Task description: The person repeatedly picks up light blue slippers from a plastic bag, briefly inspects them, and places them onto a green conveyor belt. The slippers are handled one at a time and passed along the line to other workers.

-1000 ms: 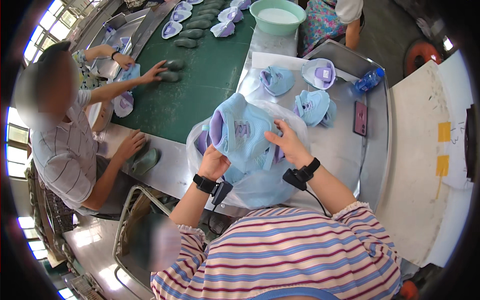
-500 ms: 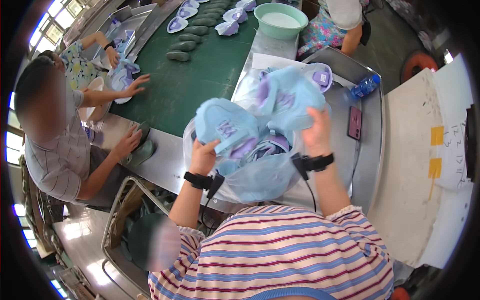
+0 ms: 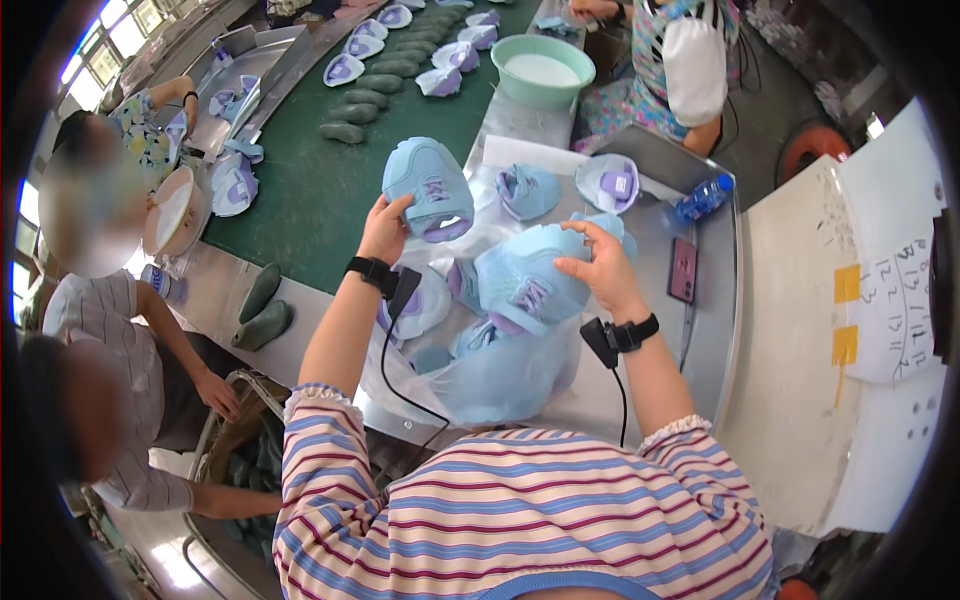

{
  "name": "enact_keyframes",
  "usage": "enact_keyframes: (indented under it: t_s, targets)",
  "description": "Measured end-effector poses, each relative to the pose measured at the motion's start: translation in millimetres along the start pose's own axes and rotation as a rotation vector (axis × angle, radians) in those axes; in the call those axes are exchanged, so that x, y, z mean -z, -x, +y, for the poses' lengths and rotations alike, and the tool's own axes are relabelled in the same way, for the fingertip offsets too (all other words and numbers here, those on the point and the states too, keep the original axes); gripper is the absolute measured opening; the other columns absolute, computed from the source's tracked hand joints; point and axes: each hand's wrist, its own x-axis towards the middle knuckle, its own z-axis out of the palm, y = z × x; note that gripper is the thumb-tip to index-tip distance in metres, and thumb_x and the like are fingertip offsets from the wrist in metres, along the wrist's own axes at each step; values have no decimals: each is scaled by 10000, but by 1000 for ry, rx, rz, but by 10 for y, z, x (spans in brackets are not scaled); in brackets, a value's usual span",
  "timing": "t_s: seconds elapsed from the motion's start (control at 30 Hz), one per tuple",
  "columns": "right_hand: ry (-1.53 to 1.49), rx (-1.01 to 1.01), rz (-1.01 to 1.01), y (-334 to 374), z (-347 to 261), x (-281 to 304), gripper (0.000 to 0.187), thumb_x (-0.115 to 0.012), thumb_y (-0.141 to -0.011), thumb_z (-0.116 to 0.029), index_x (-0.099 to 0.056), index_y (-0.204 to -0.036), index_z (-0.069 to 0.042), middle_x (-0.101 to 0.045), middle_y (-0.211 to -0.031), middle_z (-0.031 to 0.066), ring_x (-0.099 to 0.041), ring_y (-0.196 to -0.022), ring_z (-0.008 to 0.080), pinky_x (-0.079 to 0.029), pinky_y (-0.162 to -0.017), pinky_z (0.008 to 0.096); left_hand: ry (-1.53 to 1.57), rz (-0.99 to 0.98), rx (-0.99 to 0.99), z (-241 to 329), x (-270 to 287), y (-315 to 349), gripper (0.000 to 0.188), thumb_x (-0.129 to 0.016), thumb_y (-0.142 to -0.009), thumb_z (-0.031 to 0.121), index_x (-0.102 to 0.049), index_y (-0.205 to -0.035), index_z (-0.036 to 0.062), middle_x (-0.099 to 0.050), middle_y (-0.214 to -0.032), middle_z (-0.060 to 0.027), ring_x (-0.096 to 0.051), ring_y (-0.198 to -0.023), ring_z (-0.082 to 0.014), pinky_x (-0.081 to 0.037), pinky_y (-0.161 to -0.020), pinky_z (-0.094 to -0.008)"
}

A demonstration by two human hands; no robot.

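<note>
My left hand grips a light-blue shoe upper with purple lacing, held over the green belt's near edge. Between the fingers and thumb of my right hand is a second light-blue shoe upper, tilted above a clear plastic bag. More blue and purple uppers lie in and around the bag, partly hidden by the one on the right. Just behind, a small laced upper and a pale upper with its purple inside showing rest on the metal table.
Dark green shoe lasts and uppers line the green belt. A green basin, a blue bottle and a phone surround the work spot. At left, a co-worker leans over a cart; two lasts lie nearby.
Both uppers have moved apart: the left one up over the belt, the right one down toward the bag. The co-worker's hands left the two green lasts and moved down to the cart.
</note>
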Motion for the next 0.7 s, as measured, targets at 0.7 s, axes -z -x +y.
enact_keyframes:
  t_s: [0.7]
  targets:
    - [-123, 46, 223, -312, 229, -72, 432, -688, -812, -134, -520, -1197, -33, -559, -984, 30, -523, -883, 107, -420, -774, 229, -627, -673, 269, -249, -614, 147, 458, -636, -850, 195, -482, -1225, -18, -567, -1144, -120, -532, -1054, -187, -415, -899, -318]
